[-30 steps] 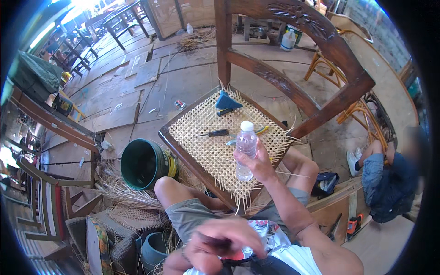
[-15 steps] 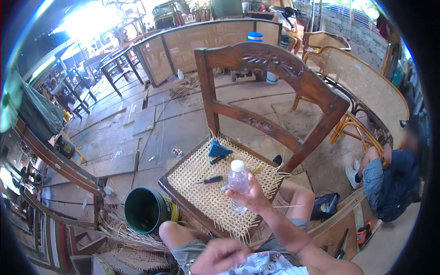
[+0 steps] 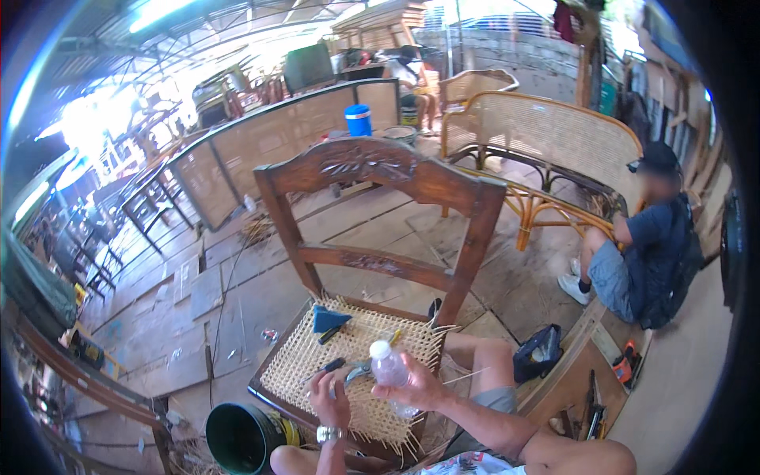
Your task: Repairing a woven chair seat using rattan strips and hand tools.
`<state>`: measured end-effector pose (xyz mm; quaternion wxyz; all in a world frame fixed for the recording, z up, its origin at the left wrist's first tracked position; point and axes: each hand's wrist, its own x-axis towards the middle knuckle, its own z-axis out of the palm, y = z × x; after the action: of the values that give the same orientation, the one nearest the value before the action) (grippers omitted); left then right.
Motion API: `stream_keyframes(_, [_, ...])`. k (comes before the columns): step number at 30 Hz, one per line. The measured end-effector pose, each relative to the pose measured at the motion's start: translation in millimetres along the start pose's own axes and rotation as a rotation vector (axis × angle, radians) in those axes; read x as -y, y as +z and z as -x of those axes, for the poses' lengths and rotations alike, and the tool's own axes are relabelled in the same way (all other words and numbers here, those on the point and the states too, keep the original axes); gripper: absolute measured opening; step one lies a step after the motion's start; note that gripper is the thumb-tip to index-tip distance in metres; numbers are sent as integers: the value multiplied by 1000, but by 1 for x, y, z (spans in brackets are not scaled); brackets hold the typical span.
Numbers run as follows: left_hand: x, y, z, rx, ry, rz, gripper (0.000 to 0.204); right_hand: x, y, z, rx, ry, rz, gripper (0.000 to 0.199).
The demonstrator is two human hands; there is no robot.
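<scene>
My right hand (image 3: 418, 388) grips a clear plastic bottle (image 3: 389, 370) with a white cap, upright over the woven cane seat (image 3: 305, 360) of a dark wooden chair (image 3: 380, 170). Just left of the bottle, my left hand (image 3: 330, 398) hovers low over the seat with a metal watch on its wrist. Its fingers are loosely bent and nothing shows in them. A dark-handled tool (image 3: 331, 366) lies at its fingertips, with pliers (image 3: 358, 372) beside it. A blue cloth (image 3: 326, 318) sits at the seat's back. Loose cane ends stick out along the seat's right edge.
A green bucket (image 3: 237, 437) stands on the floor at the chair's front left. A black bag (image 3: 538, 354) lies to the right of my knee. Another person (image 3: 649, 245) sits at the right near a rattan bench (image 3: 546, 131). A blue barrel (image 3: 358, 120) and wooden frames stand behind.
My head has tilted up, so more of the workshop shows. My left hand rose from my lap to the seat beside the bottle. The right hand still holds the bottle.
</scene>
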<state>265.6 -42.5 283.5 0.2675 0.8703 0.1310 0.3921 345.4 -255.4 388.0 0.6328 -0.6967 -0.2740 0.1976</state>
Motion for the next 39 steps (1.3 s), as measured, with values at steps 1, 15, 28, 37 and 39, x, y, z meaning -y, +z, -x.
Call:
stream_keyframes(1, [-15, -9, -7, 30, 2, 1, 25, -2, 0, -2, -25, -2, -6, 67])
stream_keyframes(15, [-145, -142, -76, 1070, 131, 1436, 35, 0, 59, 13, 1078, -41, -679, 72])
stream_keyframes(28, [-139, -133, -27, 222, -381, 790, 49, 28, 68, 7, 630, -115, -116, 55])
stream_keyframes(37, [-128, -169, -35, 449, -2, 622, 34, 35, 63, 8, 664, -119, -182, 58])
stream_keyframes(39, [-127, -183, -39, 458, -16, 554, 33, 34, 62, 7, 579, -96, -80, 59])
